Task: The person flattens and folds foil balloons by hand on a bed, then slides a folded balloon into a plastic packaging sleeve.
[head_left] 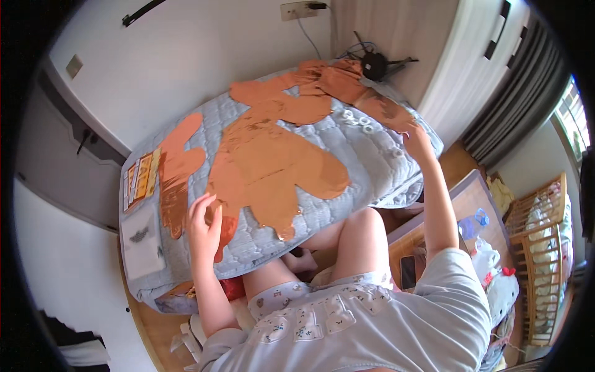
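Observation:
A large flat orange-brown shape, like a deflated foil balloon [279, 158], lies spread over the grey quilted mattress [387, 177]. My left hand [204, 223] is at its lower left edge, fingers loosely bent and thumb apart, with nothing visible in it. At the far right, my right hand [416, 139] is closed at the end of a brown foil strip [387, 111], its fingertips partly hidden. A narrower shiny foil shape [180, 164] lies to the left. White rings like tape rolls [356, 121] sit near the strip.
Colourful printed packs [142, 177] and a clear bag [142, 239] lie at the mattress's left. A black router-like device [374, 65] with cables stands at the far corner. To the right are a phone [408, 273], a low table [474, 198] and a wooden crib [536, 266].

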{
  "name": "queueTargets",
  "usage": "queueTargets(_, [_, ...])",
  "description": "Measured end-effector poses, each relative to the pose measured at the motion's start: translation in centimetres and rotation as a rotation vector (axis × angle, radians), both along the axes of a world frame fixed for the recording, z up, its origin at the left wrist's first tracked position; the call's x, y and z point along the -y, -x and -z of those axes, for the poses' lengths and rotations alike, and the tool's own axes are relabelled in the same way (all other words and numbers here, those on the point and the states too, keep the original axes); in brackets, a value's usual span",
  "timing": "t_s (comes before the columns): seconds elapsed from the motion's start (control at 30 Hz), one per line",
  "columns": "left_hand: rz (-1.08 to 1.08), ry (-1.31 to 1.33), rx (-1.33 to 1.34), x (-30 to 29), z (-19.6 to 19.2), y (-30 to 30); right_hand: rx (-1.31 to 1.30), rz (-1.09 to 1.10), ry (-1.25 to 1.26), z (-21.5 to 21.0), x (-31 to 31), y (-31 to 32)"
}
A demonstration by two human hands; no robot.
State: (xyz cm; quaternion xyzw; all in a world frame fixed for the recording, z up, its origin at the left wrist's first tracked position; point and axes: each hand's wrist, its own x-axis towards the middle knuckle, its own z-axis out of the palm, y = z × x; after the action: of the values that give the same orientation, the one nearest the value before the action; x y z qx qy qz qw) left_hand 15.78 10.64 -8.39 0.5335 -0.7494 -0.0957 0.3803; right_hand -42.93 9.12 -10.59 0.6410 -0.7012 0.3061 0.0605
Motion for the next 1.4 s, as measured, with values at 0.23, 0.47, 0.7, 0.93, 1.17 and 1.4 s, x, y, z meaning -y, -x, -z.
queueTargets(0.23, [0.489, 0.163, 0.073, 3.4, -4.3, 14.9, -0.004, -0.336, -0.029, 1.5, 1.8, 6.9])
queueTargets(0.47, [0.740, -0.101, 0.012, 8.8, -3.8, 29.3, 0.330, -0.198, -0.138, 0.5, 3.7, 6.7])
queueTargets(0.7, [0.758, 0.077, 0.164, 13.8, 1.5, 41.8, 0.564, -0.197, -0.096, 3.9, 5.3, 8.3])
queueTargets(0.93, [0.758, 0.247, 0.237, 15.3, 2.5, 46.4, 0.662, -0.233, -0.037, 3.5, 4.6, 7.9])
queueTargets(1.17, [0.918, 0.239, 0.301, 16.3, 1.9, 47.1, 0.595, -0.188, -0.079, 3.4, 4.7, 8.7])
queueTargets(1.4, [0.888, 0.072, 0.256, 16.7, 2.1, 47.7, 0.725, -0.283, -0.043, 4.5, 5.0, 8.9])
